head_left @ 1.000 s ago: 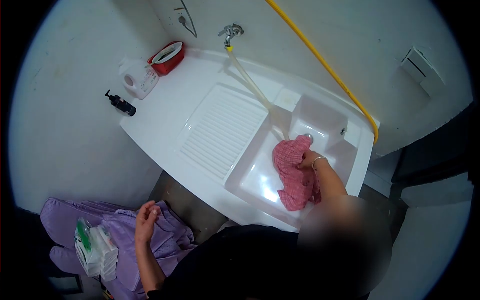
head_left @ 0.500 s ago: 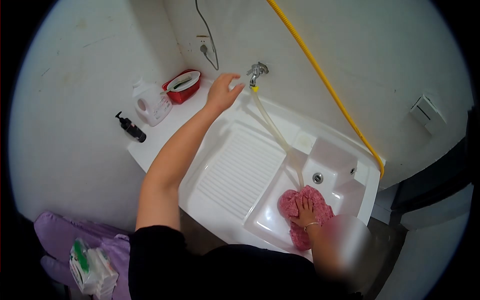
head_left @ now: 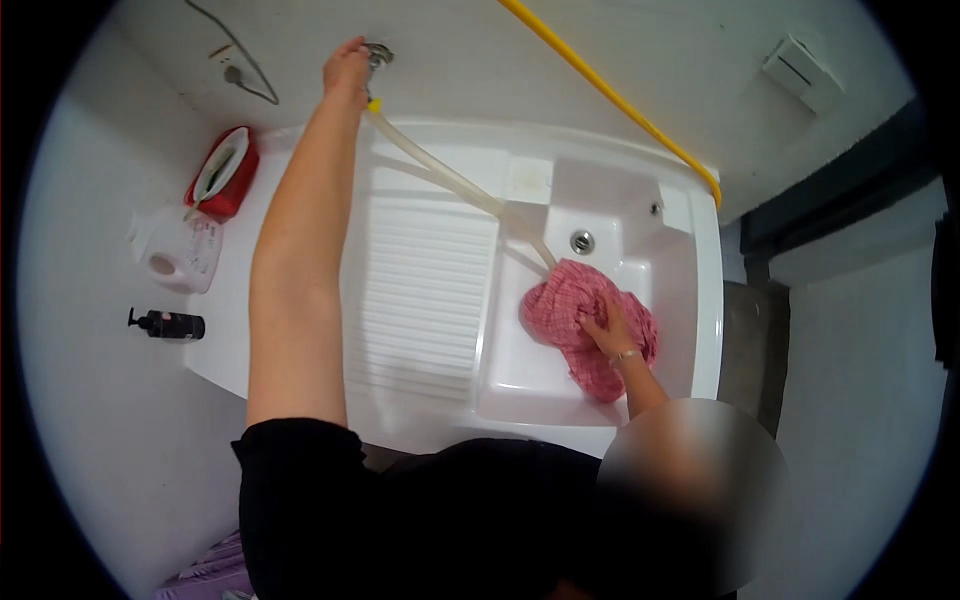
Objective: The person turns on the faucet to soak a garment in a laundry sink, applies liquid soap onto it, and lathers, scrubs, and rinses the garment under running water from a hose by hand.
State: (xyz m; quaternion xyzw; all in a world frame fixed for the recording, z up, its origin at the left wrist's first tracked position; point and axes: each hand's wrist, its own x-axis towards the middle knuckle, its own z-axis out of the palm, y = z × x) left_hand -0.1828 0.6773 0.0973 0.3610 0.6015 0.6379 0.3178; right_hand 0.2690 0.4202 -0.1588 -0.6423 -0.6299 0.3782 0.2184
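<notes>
My left hand (head_left: 347,72) is up at the wall tap (head_left: 379,56), its fingers closed around the handle side. From the yellow collar below the spout a clear hose (head_left: 455,182) runs down into the sink basin (head_left: 520,390). Its lower end goes out of sight at a bunched pink patterned cloth (head_left: 560,312) on the basin floor. My right hand (head_left: 612,328), a bracelet at its wrist, is on the cloth's right part with its fingers curled into the folds. No water can be made out in the basin.
A ribbed washboard (head_left: 425,300) lies left of the basin, whose drain (head_left: 582,241) shows behind the cloth. On the left ledge are a black pump bottle (head_left: 172,325), a white jug (head_left: 185,250) and a red basin (head_left: 235,180). A yellow hose (head_left: 600,88) runs down the wall.
My left hand has reached the tap and closed on it. My right hand has gone from lying flat on the cloth to curling into it. The view has shifted.
</notes>
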